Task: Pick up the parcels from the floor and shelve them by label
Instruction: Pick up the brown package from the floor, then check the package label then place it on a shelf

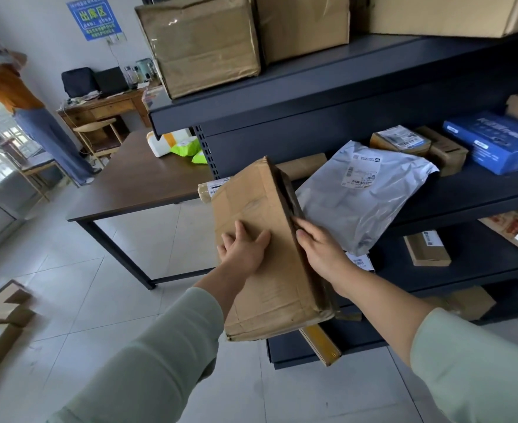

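A long, worn brown cardboard parcel point(263, 245) is held tilted in front of the dark metal shelf unit point(327, 96), its far end at the middle shelf's edge. My left hand point(244, 250) lies flat on its upper face, fingers spread. My right hand point(320, 247) clasps its dark right side. Beside it on the middle shelf point(465, 193) lies a grey plastic mailer point(361, 193) with a white label. Several small cardboard parcels point(1, 325) lie on the tiled floor at the far left.
Big cardboard boxes point(202, 47) fill the top shelf. The middle shelf also holds small boxes point(401, 141) and a blue box point(495, 141); lower shelves hold more parcels. A brown table point(135, 184) stands left of the shelves. A person point(29, 102) stands at the far left near a desk.
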